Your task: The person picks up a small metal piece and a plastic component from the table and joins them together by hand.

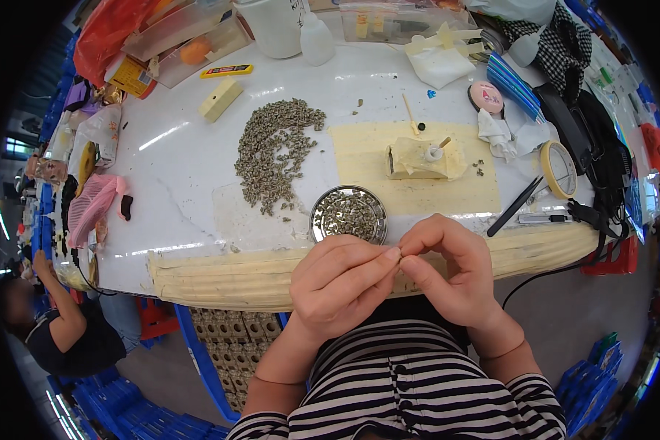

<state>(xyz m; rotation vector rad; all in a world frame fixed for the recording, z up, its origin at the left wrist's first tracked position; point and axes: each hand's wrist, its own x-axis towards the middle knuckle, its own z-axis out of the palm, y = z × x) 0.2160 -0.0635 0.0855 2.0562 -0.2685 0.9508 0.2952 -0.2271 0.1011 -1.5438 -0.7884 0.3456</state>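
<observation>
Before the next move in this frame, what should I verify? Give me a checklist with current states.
1. Both hands visible: ok; left hand and right hand come together.
2. What they grip: cannot tell; too small.
3. Round metal dish upright: ok; it holds small grey parts.
4. All parts contained: not ok; a loose pile lies on the table.
5. Dark tweezers clear of both hands: ok; they lie to the right.
</observation>
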